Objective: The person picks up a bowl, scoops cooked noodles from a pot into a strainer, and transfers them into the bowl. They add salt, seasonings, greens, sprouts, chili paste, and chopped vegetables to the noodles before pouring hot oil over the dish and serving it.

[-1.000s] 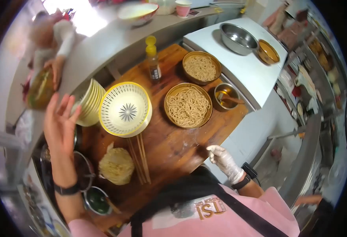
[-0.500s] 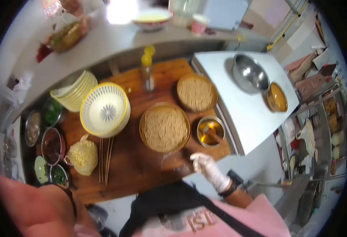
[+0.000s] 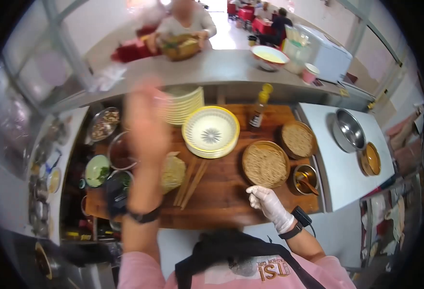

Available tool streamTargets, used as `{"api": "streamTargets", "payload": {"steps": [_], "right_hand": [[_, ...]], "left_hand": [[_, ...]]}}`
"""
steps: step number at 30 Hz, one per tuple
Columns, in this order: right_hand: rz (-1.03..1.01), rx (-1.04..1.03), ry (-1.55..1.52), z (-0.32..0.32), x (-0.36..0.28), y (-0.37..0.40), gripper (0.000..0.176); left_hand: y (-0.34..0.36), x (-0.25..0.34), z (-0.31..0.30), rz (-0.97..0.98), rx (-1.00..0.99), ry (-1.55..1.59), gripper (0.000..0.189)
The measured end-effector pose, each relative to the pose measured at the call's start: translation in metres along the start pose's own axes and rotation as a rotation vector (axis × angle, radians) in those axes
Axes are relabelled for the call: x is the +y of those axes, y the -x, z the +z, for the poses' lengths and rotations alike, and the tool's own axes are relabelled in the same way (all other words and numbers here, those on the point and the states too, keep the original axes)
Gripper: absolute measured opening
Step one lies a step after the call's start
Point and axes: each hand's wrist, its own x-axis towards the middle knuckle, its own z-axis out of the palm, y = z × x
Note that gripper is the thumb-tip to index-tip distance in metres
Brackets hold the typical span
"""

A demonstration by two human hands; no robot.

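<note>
My left hand (image 3: 147, 115), bare and smeared by motion, is raised over the left side of the board, in front of a stack of plates (image 3: 185, 103). Its fingers cannot be made out. My right hand (image 3: 265, 200) wears a translucent white glove, its fingers curled closed with nothing visible in them. It is just below a round basket of noodles (image 3: 266, 166); a second basket of noodles (image 3: 297, 139) stands behind. To its right is a metal pot (image 3: 304, 179) of amber liquid with a ladle inside. Yellow-rimmed bowls (image 3: 211, 130) are stacked mid-board, beside chopsticks (image 3: 192, 185).
A yellow-capped bottle (image 3: 259, 108) stands behind the noodles. A green bowl (image 3: 96, 169) and other ingredient bowls are at left, partly hidden by my arm. A steel bowl (image 3: 349, 130) and brown bowl (image 3: 371, 159) sit right. Across the counter (image 3: 221, 65), a person holds a filled bowl (image 3: 180, 47).
The view has swung left and up, so the dining room now shows. My left arm has come from the lower left up over the board. My right hand stays curled near the noodles.
</note>
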Motion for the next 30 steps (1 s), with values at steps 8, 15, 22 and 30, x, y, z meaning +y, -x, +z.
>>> {"api": "streamTargets", "payload": {"steps": [8, 15, 22, 30], "right_hand": [[0.143, 0.027, 0.039, 0.022, 0.05, 0.006, 0.016], [0.137, 0.026, -0.02, 0.002, 0.047, -0.01, 0.017], [0.115, -0.014, 0.025, -0.01, 0.025, -0.033, 0.017], [-0.813, -0.425, 1.188, 0.053, -0.008, -0.084, 0.019]], "left_hand": [[0.156, -0.176, 0.144, -1.323, -0.365, 0.183, 0.058], [0.144, -0.174, 0.168, -1.538, -0.444, 0.549, 0.04], [0.122, -0.18, 0.158, -1.392, -0.578, 0.653, 0.028], [0.157, -0.205, 0.227, -1.273, -0.036, 1.054, 0.026]]}}
